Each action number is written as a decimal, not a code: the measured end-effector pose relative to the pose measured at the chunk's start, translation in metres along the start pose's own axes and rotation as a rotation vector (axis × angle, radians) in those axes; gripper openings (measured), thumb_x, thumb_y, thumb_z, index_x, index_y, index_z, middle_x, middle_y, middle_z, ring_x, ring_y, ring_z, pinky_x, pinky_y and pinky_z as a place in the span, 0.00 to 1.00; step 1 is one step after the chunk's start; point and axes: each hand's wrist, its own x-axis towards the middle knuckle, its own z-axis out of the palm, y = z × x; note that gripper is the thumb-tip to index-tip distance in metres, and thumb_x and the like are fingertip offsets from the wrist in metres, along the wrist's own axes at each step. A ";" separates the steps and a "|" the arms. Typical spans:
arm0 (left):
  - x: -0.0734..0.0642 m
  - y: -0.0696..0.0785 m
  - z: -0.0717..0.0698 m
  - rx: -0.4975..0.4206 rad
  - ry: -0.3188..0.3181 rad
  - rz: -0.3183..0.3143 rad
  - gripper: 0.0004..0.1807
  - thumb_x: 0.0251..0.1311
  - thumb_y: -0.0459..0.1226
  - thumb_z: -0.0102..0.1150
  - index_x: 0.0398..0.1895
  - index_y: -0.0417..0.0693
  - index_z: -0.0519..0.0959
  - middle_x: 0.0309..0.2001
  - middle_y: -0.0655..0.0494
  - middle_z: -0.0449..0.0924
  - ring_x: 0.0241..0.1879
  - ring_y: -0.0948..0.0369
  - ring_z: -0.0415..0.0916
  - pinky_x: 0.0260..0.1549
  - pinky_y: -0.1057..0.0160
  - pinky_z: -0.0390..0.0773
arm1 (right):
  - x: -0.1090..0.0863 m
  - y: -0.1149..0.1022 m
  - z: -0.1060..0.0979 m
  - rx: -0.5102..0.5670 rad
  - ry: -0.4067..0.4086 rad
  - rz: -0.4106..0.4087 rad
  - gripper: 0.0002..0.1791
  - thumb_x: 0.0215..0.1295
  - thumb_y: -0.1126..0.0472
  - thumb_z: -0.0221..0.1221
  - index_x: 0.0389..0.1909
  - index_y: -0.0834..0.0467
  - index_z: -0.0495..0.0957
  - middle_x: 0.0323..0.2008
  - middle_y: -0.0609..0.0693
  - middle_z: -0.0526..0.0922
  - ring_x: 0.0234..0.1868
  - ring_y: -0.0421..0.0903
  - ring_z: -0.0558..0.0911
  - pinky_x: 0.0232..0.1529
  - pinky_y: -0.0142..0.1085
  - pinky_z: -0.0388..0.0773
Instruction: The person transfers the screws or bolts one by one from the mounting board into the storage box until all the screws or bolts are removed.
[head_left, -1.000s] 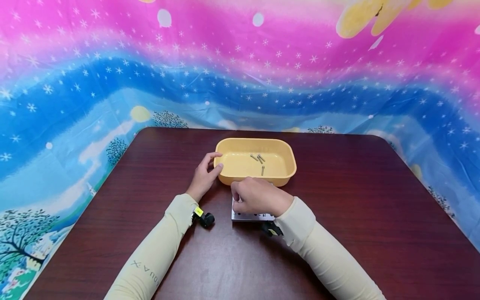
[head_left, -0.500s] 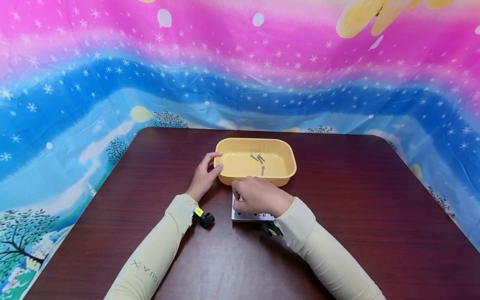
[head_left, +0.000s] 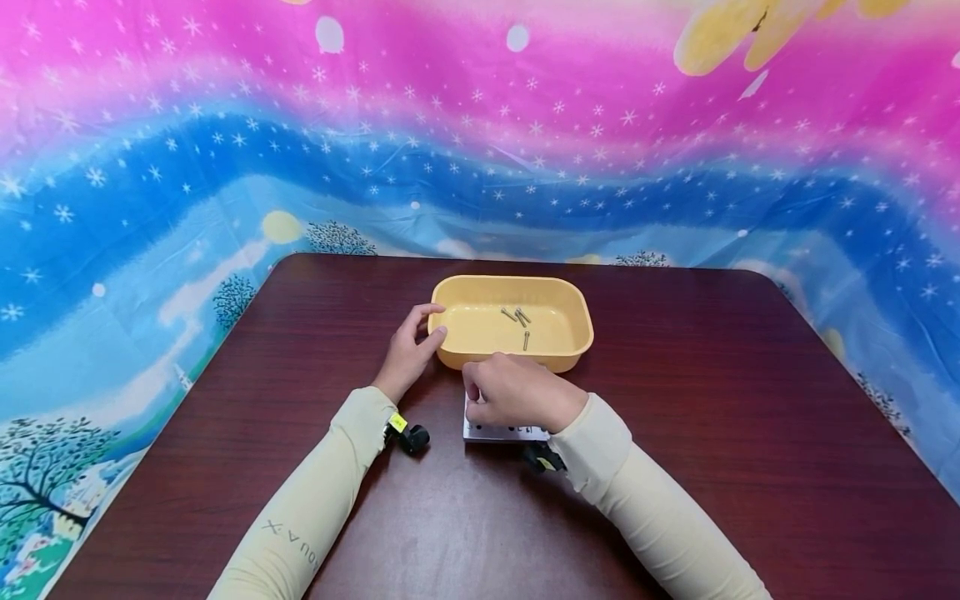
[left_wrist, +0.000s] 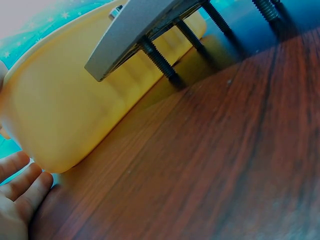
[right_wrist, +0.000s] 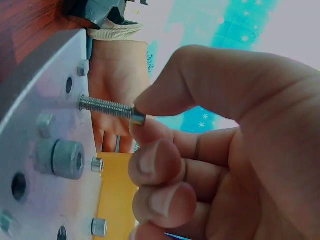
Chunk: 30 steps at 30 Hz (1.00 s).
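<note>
My right hand (head_left: 517, 392) pinches the head of a socket head screw (right_wrist: 107, 107) between thumb and index finger. In the right wrist view the screw's threaded end sits at a hole of a metal plate (right_wrist: 30, 125), with much of its thread showing. Several other screws stand in the plate, including a larger one (right_wrist: 70, 159), and some holes are bare. Shanks (left_wrist: 159, 59) stick out below the plate in the left wrist view. My left hand (head_left: 407, 354) rests at the left end of a yellow bin (head_left: 465, 360), fingers relaxed, touching it.
Several loose screws (head_left: 526, 341) lie inside the bin. The bin stands just behind the plate on a dark wooden table (head_left: 705, 375). A patterned cloth (head_left: 480, 150) hangs behind the table. Small wrist cameras (head_left: 413, 440) are strapped to both sleeves.
</note>
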 end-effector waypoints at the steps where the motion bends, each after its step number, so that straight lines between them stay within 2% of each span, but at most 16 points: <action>1: 0.000 0.000 0.000 0.002 0.000 0.000 0.21 0.66 0.38 0.55 0.62 0.49 0.70 0.61 0.47 0.72 0.57 0.54 0.71 0.54 0.49 0.72 | 0.000 0.000 0.000 0.001 -0.001 0.001 0.03 0.54 0.57 0.58 0.25 0.49 0.74 0.19 0.39 0.74 0.19 0.38 0.73 0.23 0.32 0.71; 9: 0.000 0.002 0.000 -0.001 0.005 -0.004 0.21 0.66 0.38 0.55 0.61 0.49 0.70 0.61 0.47 0.72 0.57 0.54 0.71 0.55 0.49 0.71 | 0.000 0.000 0.000 0.016 -0.002 -0.015 0.03 0.54 0.57 0.58 0.25 0.48 0.74 0.20 0.39 0.74 0.19 0.37 0.73 0.22 0.32 0.71; 16: 0.001 0.000 0.000 0.003 0.002 -0.001 0.21 0.66 0.37 0.55 0.62 0.48 0.70 0.61 0.46 0.71 0.58 0.53 0.71 0.55 0.49 0.71 | 0.001 0.000 -0.002 0.025 -0.006 0.003 0.02 0.54 0.58 0.58 0.25 0.49 0.75 0.19 0.39 0.74 0.19 0.37 0.73 0.23 0.32 0.71; 30: 0.000 0.000 -0.001 0.006 -0.001 0.000 0.19 0.66 0.38 0.55 0.60 0.52 0.71 0.61 0.49 0.72 0.57 0.54 0.71 0.54 0.49 0.72 | -0.001 0.003 -0.005 0.065 0.024 0.001 0.01 0.54 0.59 0.57 0.27 0.50 0.77 0.18 0.39 0.74 0.18 0.36 0.73 0.23 0.32 0.71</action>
